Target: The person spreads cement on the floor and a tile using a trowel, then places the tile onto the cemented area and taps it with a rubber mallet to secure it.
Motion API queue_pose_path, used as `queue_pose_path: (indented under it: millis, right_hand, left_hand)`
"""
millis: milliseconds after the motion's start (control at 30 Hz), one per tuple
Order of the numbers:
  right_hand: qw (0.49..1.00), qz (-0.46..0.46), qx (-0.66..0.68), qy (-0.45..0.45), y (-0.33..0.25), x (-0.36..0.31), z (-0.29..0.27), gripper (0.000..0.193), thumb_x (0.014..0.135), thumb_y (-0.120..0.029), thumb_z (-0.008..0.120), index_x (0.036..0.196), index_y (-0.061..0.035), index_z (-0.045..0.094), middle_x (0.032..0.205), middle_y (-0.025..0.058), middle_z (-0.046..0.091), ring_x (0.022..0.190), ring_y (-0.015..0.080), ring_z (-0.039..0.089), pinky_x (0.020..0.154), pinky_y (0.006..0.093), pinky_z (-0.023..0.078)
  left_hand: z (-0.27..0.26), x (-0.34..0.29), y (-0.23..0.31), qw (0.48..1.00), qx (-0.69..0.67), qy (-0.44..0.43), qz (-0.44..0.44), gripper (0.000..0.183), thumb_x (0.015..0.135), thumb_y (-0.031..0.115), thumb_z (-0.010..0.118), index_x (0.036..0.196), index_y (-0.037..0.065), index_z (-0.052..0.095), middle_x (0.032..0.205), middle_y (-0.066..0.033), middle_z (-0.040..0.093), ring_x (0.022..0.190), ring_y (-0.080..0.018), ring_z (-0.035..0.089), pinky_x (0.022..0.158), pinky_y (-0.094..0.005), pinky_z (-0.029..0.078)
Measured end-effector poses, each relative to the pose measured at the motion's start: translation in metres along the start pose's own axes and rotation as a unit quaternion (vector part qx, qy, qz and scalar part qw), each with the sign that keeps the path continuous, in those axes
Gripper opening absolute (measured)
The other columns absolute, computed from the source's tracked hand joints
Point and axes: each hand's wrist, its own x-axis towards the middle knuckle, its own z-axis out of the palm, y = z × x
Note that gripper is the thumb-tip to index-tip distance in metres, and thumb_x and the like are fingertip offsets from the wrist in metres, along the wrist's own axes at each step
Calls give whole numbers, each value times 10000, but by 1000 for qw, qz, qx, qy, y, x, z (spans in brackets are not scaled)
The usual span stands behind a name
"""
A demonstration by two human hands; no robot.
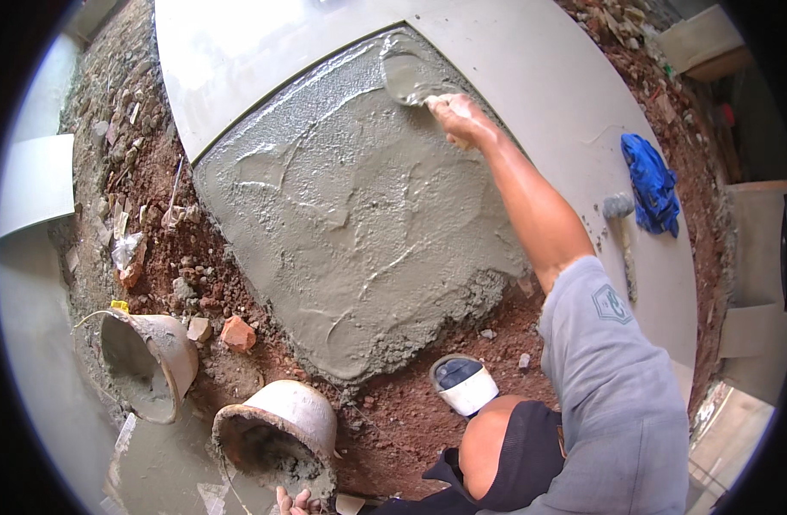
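My right hand (458, 120) is closed around a trowel (406, 79), whose blade is coated in wet grey mortar. The trowel lies against the far corner of a thick mortar bed (351, 197), close to where two laid tiles meet. Ridges and sweeping marks cross the mortar, and its near edge is rough and crumbly. At the lower edge, my left hand (297, 502) shows only its fingers, slightly bent and apart, beside the rim of a mortar-crusted bucket (295, 408). Nothing shows between these fingers; the rest of that hand is cut off.
Large pale tiles (574, 137) border the mortar on its far and right sides. On the right tile lie a rubber mallet (618, 206) and a blue cloth or bag (649, 184). A second bucket (175, 348) stands left. A white container (466, 390) sits near my knee on reddish rubble (393, 429).
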Motion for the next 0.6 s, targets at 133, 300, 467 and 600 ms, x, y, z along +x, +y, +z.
queue_pose_path:
  millis: [133,300,467,600]
  right_hand:
    - [1000,-6,23,6,-13,-7,6,419,1003,-473,383,1064,-124,608,645,32,564,560,124,546,493,322,450]
    - [997,5,55,48,-35,22,14,422,998,-440,395,1028,-73,599,679,94,619,551,161,615,433,338,480]
    - [996,-83,3,-20,-64,12,92,513,998,-530,365,1142,-90,584,781,74,615,631,153,607,537,338,522]
    - [966,-190,-170,-52,-113,-20,167,381,1042,-366,284,1048,-120,574,934,93,617,798,207,614,724,392,528]
  left_hand:
    - [3,-2,-1,999,-13,15,-28,403,975,214,442,1281,-36,522,950,-177,658,767,-187,572,669,-265,470]
    - [1,1,-1,999,2,-11,-50,395,980,211,439,1292,-22,506,1011,-174,647,839,-204,587,739,-301,483]
    - [0,-1,-1,998,-15,-37,-52,405,996,209,409,1307,-47,459,1107,-206,607,989,-254,586,880,-364,479]
    - [-5,-2,-2,999,-27,-36,-26,402,996,211,412,1297,-51,465,1108,-202,610,980,-255,592,864,-350,485]
